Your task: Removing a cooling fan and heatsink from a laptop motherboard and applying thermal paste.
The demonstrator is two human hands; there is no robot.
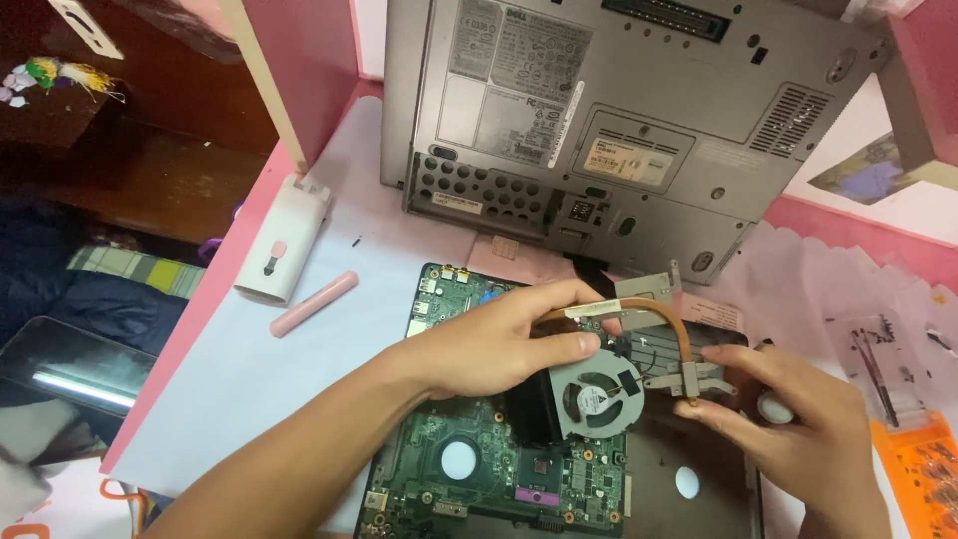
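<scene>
**Head view: both hands on a fan and heat pipe above a green board**

Head view shows the left hand (pixel 499 344) closed on the fan (pixel 596 396), thumb across its top edge and fingers (pixel 574 295) curled over the copper pipe (pixel 659 317) that arcs away from it. The right hand (pixel 798 424) pinches the metal bracket (pixel 689 377) at the pipe's far end, fingers narrow around it. The fan sits just over the upper right part of the board (pixel 469 469) (whether it touches the board cannot be told). The board lies on the white-covered surface (pixel 299 369). Beyond it a grey laptop (pixel 619 120) rests bottom-up. To the left lie a white case (pixel 284 240) and a pink stick (pixel 314 303), apart from the hands
</scene>
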